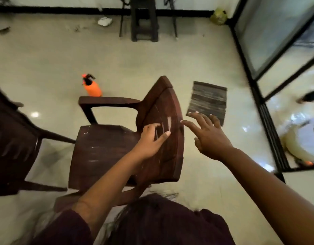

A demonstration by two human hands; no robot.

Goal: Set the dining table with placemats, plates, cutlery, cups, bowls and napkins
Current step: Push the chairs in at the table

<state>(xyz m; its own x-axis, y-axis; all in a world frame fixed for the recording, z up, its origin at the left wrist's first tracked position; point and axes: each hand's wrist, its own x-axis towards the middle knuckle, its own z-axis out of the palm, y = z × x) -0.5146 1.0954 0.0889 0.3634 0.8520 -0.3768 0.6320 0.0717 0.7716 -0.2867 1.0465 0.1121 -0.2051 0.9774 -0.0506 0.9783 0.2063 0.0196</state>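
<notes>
Chair shuffle, no table setting yet

Left hand rests flat on the chair back mid-frame; right hand spread, empty. Next, probably grip it.

A dark brown chair, an orange bottle with a black top, a grey-striped mat and a cream floor are seen.

We reach both bare arms forward. Our left hand lies flat, palm down, fingers loosely spread, thumb out to the right. Our right hand hangs in the air, open, fingers spread and pointing up-left, wrist slightly bent, holding nothing.
</notes>
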